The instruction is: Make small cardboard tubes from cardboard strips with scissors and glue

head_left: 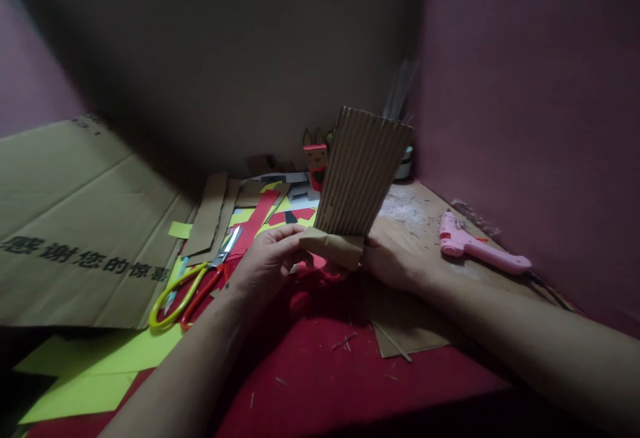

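Note:
A piece of corrugated cardboard (364, 171) stands tilted up between my hands, its ridged layer bare. At its lower end a flap of smooth brown paper (333, 246) hangs toward me. My left hand (275, 251) pinches the left end of this flap, thumb on top. My right hand (390, 259) is closed at the cardboard's lower right corner; its fingertips are partly hidden behind the flap. Below my right forearm a flat cardboard piece (407, 331) lies on the red surface (300, 385).
Scissors (193, 291) with yellow and red handles lie left of my hands, near cardboard strips (207, 215) and a red paper strip (257, 221). A pink glue gun (480, 248) rests at right. A large printed cardboard sheet (90, 225) leans at left, above yellow paper (95, 371).

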